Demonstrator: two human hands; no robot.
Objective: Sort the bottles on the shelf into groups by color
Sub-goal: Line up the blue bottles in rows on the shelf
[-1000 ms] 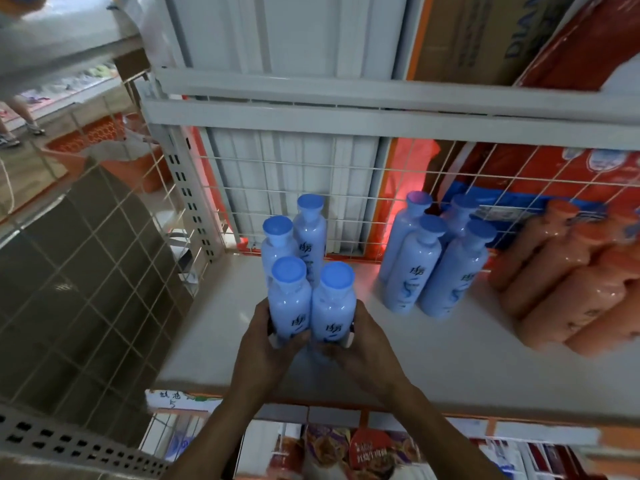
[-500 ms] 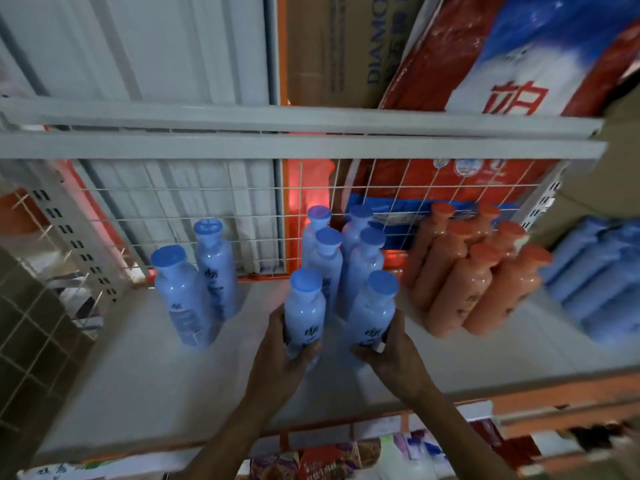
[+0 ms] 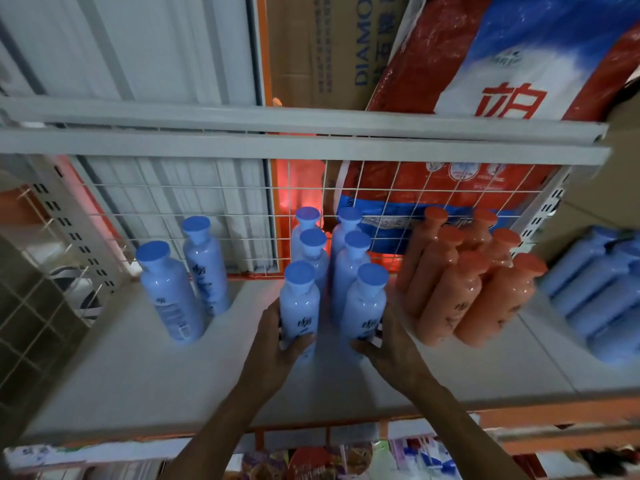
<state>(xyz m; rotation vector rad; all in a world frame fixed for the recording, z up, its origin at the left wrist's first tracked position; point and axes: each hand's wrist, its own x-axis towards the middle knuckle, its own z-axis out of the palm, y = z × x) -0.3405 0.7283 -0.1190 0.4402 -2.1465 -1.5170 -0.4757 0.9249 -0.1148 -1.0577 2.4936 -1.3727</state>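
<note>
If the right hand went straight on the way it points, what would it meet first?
The right hand grips a front blue bottle; next, probably, the blue bottle behind it.

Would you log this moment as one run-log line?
left hand: grips front-left blue bottle | right hand: grips front-right blue bottle | orange bottles: grouped right | blue pair: apart left

Site: retail shop, stocked aisle. Evidence: white metal shelf [image 3: 138,375] with wire-grid back [image 3: 207,209] and slotted upright [image 3: 69,230]. Identical blue bottles [image 3: 346,271] stand in rows beside identical orange bottles [image 3: 450,292], same label print. Printed sack [image 3: 502,64] and cardboard carton [image 3: 322,46] sit behind the shelving. Packaged goods [image 3: 311,462] fill the tier below
</note>
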